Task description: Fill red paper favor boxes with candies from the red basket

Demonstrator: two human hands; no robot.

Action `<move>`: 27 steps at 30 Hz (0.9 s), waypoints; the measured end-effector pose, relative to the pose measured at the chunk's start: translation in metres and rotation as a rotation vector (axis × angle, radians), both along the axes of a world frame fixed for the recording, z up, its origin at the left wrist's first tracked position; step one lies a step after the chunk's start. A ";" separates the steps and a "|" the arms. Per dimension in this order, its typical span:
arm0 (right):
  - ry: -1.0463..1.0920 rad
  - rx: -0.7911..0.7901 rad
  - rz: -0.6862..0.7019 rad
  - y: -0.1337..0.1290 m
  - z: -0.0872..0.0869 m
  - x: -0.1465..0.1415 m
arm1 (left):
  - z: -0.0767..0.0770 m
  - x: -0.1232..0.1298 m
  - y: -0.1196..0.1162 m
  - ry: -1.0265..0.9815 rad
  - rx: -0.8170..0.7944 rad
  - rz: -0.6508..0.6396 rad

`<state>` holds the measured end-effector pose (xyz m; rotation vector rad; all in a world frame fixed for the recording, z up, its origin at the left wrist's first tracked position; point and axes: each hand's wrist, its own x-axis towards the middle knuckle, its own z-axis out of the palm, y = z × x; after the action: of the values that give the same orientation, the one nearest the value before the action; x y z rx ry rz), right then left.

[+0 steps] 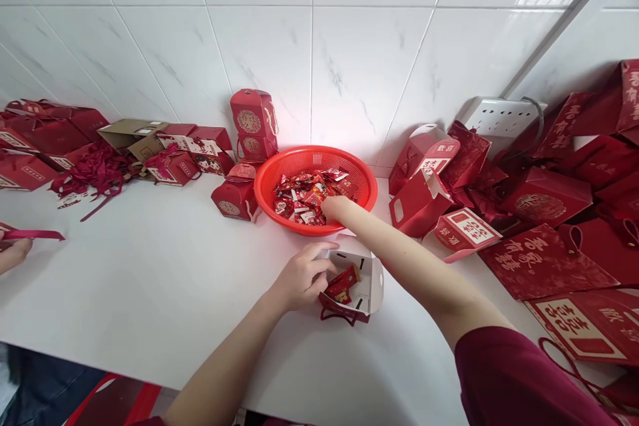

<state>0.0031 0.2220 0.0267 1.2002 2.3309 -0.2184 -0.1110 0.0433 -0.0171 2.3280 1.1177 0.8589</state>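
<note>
An open box [372, 283], white inside and red outside, stands on the white table with a few red-wrapped sweets [343, 283] in it. My left hand [303, 277] holds its left edge, thumb and fingers at the rim. Behind the box sits a red plastic basket [367, 203] holding many small wrapped sweets [299, 198]. My right hand [335, 209] reaches into the basket's right front part; its fingers are down among the sweets and mostly hidden, so what they grip cannot be seen.
Closed red boxes [253, 123] stand left of the basket. Many red boxes and bags [542, 259] are heaped at the right, near a white power strip [503, 116]. More boxes [174, 166] and ribbons [100, 170] lie at the left. Another person's hand [14, 253] is at the left edge.
</note>
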 end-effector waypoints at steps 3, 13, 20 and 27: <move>0.084 0.080 -0.025 0.000 0.002 0.008 | 0.000 0.000 0.000 0.002 0.001 0.004; 0.575 0.087 -0.146 -0.001 0.014 0.064 | -0.001 -0.001 0.002 -0.001 0.011 0.001; 0.911 -0.099 -0.186 0.004 0.005 0.079 | -0.001 -0.001 0.002 0.002 -0.005 0.007; 0.734 -0.384 0.077 0.009 0.020 0.047 | -0.006 -0.001 0.001 -0.032 -0.029 0.020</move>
<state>0.0498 0.2314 0.0471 0.9238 2.7323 -1.1903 -0.1115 0.0438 -0.0232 2.2756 1.1346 0.8784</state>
